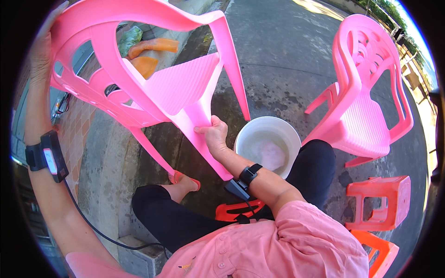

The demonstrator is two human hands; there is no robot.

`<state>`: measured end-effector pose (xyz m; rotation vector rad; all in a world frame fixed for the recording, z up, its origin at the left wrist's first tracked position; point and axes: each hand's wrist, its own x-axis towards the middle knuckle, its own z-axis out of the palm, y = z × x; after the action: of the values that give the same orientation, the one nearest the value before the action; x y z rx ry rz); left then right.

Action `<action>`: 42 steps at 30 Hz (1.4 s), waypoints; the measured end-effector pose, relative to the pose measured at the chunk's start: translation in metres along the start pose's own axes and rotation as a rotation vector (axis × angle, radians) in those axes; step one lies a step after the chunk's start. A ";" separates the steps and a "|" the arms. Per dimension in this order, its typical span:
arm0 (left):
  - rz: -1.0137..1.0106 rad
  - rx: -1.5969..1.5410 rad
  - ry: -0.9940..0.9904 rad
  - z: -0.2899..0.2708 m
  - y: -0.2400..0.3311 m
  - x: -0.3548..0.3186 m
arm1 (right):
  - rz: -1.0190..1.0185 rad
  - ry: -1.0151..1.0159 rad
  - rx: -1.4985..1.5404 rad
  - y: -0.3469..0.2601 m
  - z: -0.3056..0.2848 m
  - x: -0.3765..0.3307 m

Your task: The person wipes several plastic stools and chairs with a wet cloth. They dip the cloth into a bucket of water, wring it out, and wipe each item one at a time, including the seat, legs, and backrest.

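Note:
A pink plastic armchair point(185, 85) is held tilted up before me, its legs pointing down and toward me. At the far left, my left hand point(41, 53) is closed on the edge of its backrest, fingers partly hidden. My right hand point(216, 136) grips one of the chair's legs near the seat, the thumb across its face. Just right of that hand stands a white bucket point(241, 150) with cloudy liquid and a pale, pinkish soft thing point(271, 155) in it.
Another pink armchair point(366, 123) stands at the right. Below it are a red stool point(398, 204) and an orange stool point(387, 252). Orange objects point(155, 46) and a green bag point(131, 39) lie behind the held chair. A concrete step point(104, 157) runs along the left.

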<state>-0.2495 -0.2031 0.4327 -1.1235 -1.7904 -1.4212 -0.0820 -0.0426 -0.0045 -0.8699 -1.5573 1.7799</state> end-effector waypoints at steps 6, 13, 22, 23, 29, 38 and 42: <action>0.327 0.119 -0.153 0.041 -0.052 -0.049 | 0.195 0.144 -0.195 0.045 -0.005 0.002; 0.528 0.243 -0.235 0.040 -0.018 -0.105 | 0.273 -0.054 -0.324 0.081 -0.008 -0.011; 0.476 0.484 -0.205 -0.038 -0.017 -0.173 | 0.467 -0.676 -0.277 0.042 -0.070 0.010; 0.457 0.500 -0.184 -0.044 -0.017 -0.184 | 0.453 -0.672 -0.302 0.031 -0.086 0.013; 0.273 0.480 -0.082 -0.075 -0.011 -0.241 | 0.402 -0.423 0.101 -0.061 -0.160 0.044; 0.209 0.449 -0.069 -0.081 0.002 -0.265 | 0.420 -0.214 0.574 -0.131 -0.083 0.054; 0.255 0.420 -0.015 -0.067 -0.002 -0.264 | 0.397 -0.176 0.506 -0.128 -0.099 0.063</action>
<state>-0.1304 -0.3354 0.2266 -1.0890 -1.7724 -0.8410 -0.0366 0.0812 0.1079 -0.8186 -0.9881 2.4453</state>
